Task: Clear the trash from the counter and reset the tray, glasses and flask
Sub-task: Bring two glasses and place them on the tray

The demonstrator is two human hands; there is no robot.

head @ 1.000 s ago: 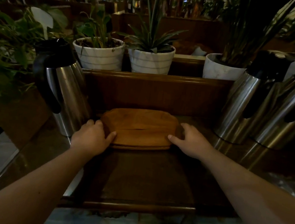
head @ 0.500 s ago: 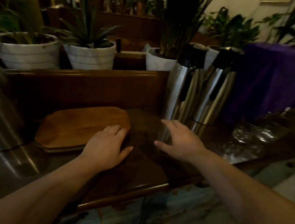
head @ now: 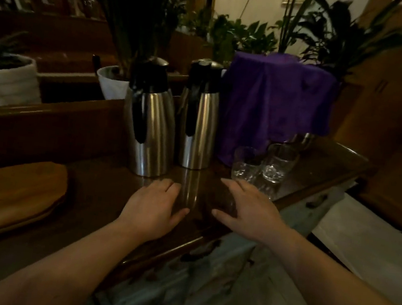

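Beside two steel flasks (head: 152, 131) stand clear glasses (head: 261, 166) (touching).

Wooden tray (head: 10, 194) flat at left, steel flasks (head: 151, 126) upright, clear glasses (head: 261, 166) right

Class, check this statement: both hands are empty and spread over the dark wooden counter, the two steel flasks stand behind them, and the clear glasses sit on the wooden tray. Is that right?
One detail is wrong. In the head view the clear glasses sit on the dark wooden counter beside the purple cloth, not on the wooden tray, which lies bare at far left. The empty left hand, right hand and two steel flasks are as stated.
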